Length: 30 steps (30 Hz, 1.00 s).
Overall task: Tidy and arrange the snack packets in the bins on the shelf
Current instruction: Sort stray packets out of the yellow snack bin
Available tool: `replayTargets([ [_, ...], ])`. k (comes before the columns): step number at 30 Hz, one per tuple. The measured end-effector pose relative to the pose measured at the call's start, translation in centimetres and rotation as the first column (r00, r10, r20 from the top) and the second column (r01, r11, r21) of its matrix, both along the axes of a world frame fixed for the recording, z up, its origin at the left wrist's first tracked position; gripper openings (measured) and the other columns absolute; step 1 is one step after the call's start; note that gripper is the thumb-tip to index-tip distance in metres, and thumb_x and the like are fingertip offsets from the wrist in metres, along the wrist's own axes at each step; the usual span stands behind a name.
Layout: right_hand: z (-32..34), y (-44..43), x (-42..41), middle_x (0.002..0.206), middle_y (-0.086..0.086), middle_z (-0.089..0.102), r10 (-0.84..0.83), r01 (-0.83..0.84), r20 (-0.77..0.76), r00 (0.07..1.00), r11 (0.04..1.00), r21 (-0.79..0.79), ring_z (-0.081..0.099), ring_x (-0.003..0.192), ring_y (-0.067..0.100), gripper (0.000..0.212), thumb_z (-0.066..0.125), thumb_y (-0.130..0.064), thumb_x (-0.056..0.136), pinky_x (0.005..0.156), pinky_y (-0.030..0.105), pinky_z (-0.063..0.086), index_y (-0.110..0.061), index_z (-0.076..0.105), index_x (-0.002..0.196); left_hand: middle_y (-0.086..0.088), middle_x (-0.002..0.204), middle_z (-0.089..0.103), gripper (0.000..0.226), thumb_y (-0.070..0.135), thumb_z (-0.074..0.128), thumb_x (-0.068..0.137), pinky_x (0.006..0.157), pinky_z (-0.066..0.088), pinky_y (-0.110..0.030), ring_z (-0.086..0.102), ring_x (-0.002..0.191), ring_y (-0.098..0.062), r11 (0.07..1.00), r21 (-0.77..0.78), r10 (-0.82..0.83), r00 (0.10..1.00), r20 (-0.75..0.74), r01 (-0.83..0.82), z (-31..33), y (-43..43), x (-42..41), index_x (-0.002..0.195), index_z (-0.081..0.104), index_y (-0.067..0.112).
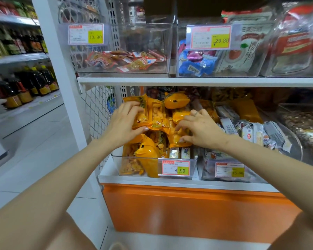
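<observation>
Your left grip (124, 121) clasps upright orange packets (158, 117) over the middle of the bin (116, 156), long axes vertical. Your right grip (201, 129), just right of them over the same bin, pinches one more of them. The bunch lies between both grips; the left sits nearer.

Both arms (65, 177) were bare, right from the frame's lower corners up to the wrists. On the right hand (201, 129), there it was, a slim silvery ring (195, 113) round one finger. The left hand (124, 121) showed a glossy, neatly rounded thumbnail (146, 129), trimmed fairly short.
</observation>
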State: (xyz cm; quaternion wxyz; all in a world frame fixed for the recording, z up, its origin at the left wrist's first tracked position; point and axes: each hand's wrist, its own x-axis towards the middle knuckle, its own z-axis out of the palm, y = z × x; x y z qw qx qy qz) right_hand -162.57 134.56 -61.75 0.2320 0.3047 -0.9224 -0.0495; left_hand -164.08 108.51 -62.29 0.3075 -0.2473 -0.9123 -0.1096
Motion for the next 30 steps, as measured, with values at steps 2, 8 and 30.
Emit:
replayTargets([
  [2,0.0,0.5,-0.2,0.105,-0.005,0.061,-0.040,0.041,0.029,0.999,0.998,-0.042,0.044,0.105,0.021,0.036,0.066,-0.046,0.080,0.076,0.028,0.015,-0.027,0.063,0.112,-0.010,0.134,0.045,0.060,0.041,0.071,0.077,0.102,0.035,-0.046,0.039,0.126,-0.027,0.999,-0.032,-0.012,1.000,-0.002,0.012,-0.2,0.5,0.0,0.125,0.052,0.011],
  [8,-0.1,1.2,-0.2,0.103,-0.003,0.058,-0.066,0.070,0.050,0.997,0.994,-0.087,0.042,0.105,0.020,0.032,0.066,-0.047,0.079,0.082,0.030,0.021,-0.027,0.064,0.104,-0.006,0.133,0.049,0.062,0.049,0.071,0.072,0.109,0.016,-0.058,0.039,0.128,-0.027,0.987,-0.158,0.008,0.998,-0.066,-0.018,-0.6,2.4,-0.2,0.122,0.055,0.015],
  [30,0.9,0.6,-3.9,0.143,0.003,0.044,0.033,0.138,0.220,0.975,0.689,-0.712,0.040,0.131,0.021,0.066,0.069,-0.025,0.083,0.101,0.025,0.033,-0.026,0.038,0.141,-0.007,0.124,0.052,0.045,0.030,0.062,0.086,0.100,0.029,-0.052,0.041,0.121,-0.030,0.967,-0.167,0.182,0.980,-0.081,-0.193,0.1,5.0,-2.1,0.129,0.053,0.020],
])
